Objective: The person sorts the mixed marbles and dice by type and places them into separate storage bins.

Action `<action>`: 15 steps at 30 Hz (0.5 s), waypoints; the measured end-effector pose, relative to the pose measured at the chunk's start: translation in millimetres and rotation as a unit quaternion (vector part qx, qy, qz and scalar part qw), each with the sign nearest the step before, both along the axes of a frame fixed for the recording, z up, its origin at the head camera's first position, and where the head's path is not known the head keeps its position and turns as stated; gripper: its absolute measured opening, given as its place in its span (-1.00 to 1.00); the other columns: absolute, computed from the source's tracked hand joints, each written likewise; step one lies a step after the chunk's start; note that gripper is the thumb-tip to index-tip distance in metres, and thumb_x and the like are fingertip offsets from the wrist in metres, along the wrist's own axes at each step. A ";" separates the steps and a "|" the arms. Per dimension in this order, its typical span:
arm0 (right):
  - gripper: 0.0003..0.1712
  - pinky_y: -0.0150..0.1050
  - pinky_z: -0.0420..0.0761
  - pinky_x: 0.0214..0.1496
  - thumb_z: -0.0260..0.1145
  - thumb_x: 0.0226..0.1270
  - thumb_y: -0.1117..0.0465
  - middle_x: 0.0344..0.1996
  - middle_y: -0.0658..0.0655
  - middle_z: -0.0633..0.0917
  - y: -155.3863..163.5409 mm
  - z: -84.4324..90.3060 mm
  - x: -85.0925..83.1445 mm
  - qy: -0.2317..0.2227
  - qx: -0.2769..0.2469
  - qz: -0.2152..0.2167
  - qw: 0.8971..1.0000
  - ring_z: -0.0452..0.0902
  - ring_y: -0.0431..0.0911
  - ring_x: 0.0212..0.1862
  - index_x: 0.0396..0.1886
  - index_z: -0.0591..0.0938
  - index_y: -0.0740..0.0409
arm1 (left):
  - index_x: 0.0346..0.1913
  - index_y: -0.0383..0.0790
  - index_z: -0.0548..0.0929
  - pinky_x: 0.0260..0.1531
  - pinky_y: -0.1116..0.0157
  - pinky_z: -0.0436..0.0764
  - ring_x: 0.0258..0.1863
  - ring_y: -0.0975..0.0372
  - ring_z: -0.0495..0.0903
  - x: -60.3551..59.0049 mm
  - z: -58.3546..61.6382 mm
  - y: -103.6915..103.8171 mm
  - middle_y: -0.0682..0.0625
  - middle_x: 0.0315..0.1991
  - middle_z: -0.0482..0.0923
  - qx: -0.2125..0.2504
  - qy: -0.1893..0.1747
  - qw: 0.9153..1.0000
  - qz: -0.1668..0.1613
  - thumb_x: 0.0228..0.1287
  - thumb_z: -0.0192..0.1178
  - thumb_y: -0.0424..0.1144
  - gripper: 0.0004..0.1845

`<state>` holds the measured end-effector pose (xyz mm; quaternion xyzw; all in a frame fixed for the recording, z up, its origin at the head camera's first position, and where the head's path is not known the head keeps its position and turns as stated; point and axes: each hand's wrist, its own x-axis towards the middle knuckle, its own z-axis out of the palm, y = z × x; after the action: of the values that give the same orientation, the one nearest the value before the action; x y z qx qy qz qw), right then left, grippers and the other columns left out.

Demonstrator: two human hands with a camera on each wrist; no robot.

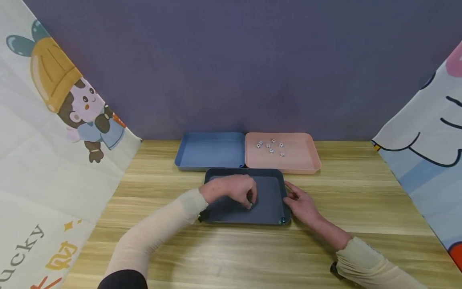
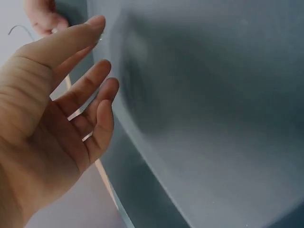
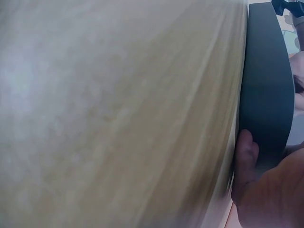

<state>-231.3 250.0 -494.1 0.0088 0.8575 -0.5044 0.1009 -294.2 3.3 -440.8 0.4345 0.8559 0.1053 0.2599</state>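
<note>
Wooden worktop (image 1: 361,208) in front of a purple back wall, with cartoon-printed cloths hanging at either side. At the centre sits a dark grey tray (image 1: 268,200). The left hand (image 1: 231,190) reaches into it from 9 o'clock, fingers curled down and seeming to pinch a small white die (image 1: 250,205) against the tray floor; the wrist view shows the fingers looser, so the hold is unclear. The right hand (image 1: 301,204) rests at the tray's 3 o'clock rim, thumb pressed on its edge, holding nothing else. At 12 o'clock lie a blue tray (image 1: 213,152) and a pink tray (image 1: 299,158), the pink one holding about 6 dice (image 1: 270,146). Likely risks: the tiny die may slip from the fingertips, and the tray may slide if the right hand eases off.
</note>
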 end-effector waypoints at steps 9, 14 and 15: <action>-0.31 -0.25 0.43 -0.24 0.18 0.30 0.33 -0.13 0.21 0.58 -0.8 2.5 1.2 0.005 0.000 0.002 1.000 0.43 0.00 -0.16 0.45 0.32 0.17 | -0.20 -0.11 0.79 -0.04 0.29 0.53 -0.09 0.25 0.54 -3.9 15.8 -14.6 0.22 -0.16 0.54 0.164 0.006 0.985 0.061 0.16 0.43 -0.14 -0.82; -0.33 -0.25 0.47 -0.24 0.18 0.28 0.32 -0.14 0.24 0.60 -0.6 2.5 1.2 0.011 0.008 0.002 1.000 0.47 0.01 -0.16 0.42 0.34 0.25 | -0.19 -0.13 0.78 0.01 0.26 0.52 -0.05 0.23 0.52 -1.2 25.6 -22.4 0.19 -0.13 0.52 0.250 0.001 0.962 0.107 0.19 0.41 -0.16 -0.83; -0.33 -0.25 0.47 -0.25 0.18 0.28 0.32 -0.14 0.25 0.60 -0.5 2.3 1.3 0.011 0.008 0.002 1.000 0.47 0.02 -0.17 0.41 0.34 0.26 | -0.20 -0.10 0.78 0.01 0.27 0.51 -0.05 0.24 0.52 0.2 27.0 -23.3 0.21 -0.13 0.52 0.264 0.010 0.957 0.117 0.18 0.41 -0.16 -0.84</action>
<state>-230.0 249.5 -491.8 0.0025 0.8627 -0.4973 0.0920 -294.0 -20.0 -413.8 0.3852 0.8450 0.3533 0.1129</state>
